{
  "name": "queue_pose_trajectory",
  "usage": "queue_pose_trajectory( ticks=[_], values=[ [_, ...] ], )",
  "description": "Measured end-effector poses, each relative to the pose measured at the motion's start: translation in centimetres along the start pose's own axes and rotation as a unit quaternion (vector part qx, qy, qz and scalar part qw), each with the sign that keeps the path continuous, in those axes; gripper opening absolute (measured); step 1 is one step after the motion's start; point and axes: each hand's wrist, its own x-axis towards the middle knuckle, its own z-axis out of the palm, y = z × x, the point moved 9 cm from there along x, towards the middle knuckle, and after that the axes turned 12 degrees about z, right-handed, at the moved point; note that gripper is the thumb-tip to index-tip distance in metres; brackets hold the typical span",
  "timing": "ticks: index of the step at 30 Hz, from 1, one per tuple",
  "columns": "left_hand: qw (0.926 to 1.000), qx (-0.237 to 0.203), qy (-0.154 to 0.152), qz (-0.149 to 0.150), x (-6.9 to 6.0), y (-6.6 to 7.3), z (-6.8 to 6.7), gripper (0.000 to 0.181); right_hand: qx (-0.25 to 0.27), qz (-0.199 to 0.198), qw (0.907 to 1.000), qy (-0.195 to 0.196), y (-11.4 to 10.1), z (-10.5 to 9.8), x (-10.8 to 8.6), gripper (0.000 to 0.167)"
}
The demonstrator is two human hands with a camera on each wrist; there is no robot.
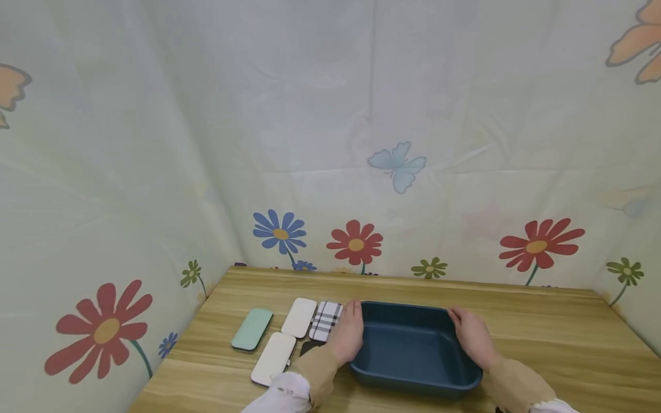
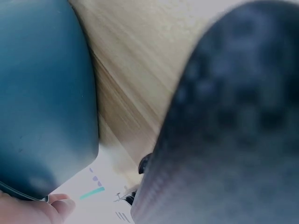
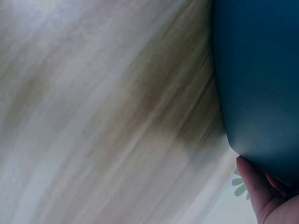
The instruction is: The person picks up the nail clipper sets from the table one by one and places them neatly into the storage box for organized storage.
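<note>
A deep blue rectangular storage bin (image 1: 408, 350) rests on the wooden table, its open side up and its inside bare. My left hand (image 1: 347, 335) grips the bin's left rim; in the left wrist view its fingertips (image 2: 63, 207) reach round a corner. On the opposite side, my right hand (image 1: 474, 338) holds the rim near the far right corner, and its fingers (image 3: 254, 184) press that corner in the right wrist view. Beside my left hand lie a plaid flat case (image 1: 325, 321) and a black one (image 1: 311, 346), partly hidden by that hand and wrist.
Further left on the wooden table (image 1: 563, 338) lie a mint green flat case (image 1: 252, 330) and two cream ones, the farther cream case (image 1: 299, 318) and the nearer cream case (image 1: 275, 358). A flower-printed curtain (image 1: 439, 218) hangs along the table's back edge and sides.
</note>
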Motion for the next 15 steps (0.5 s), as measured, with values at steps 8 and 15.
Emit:
queue_pose_trajectory(
  ticks=[8, 15],
  values=[
    [0.9999, -0.001, -0.01, 0.003, -0.1, 0.27, -0.21, 0.055, -0.005, 0.002, 1.0, 0.0, 0.18, 0.01, -0.19, 0.013],
    [0.9998, -0.017, -0.01, -0.008, -0.09, 0.01, -0.05, 0.052, -0.001, -0.012, 0.9999, 0.012, -0.27, -0.31, -0.31, 0.012]
  ],
)
